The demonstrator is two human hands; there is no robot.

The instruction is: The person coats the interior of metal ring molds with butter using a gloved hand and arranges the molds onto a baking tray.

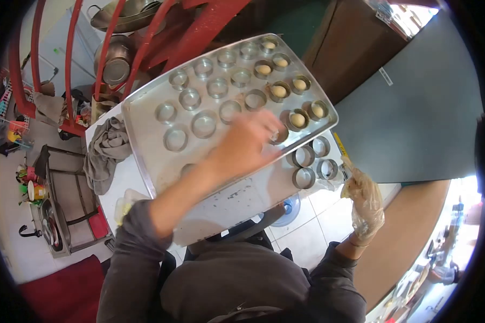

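Observation:
A large metal baking tray (145, 116) lies tilted across the table, bearing rows of metal rings (203, 124). Several rings at its right end hold pale dough balls (279, 91); the others on the tray look bare inside. My left hand (248, 137), uncovered, is over the tray's near side, its fingers beside a ring (278, 134) at the near edge. Motion smears those fingers. My right hand (364, 202) wears a clear plastic glove and hovers off the table's right edge. Its fingers look curled together, and what they hold is hidden by the wrinkled plastic.
Several loose rings (304, 177) stand on the white table (242, 196) by the tray's near right corner. A grey cloth (109, 153) lies at the left. Red railings (145, 43) rise behind the tray, and a large grey panel (415, 107) stands at the right.

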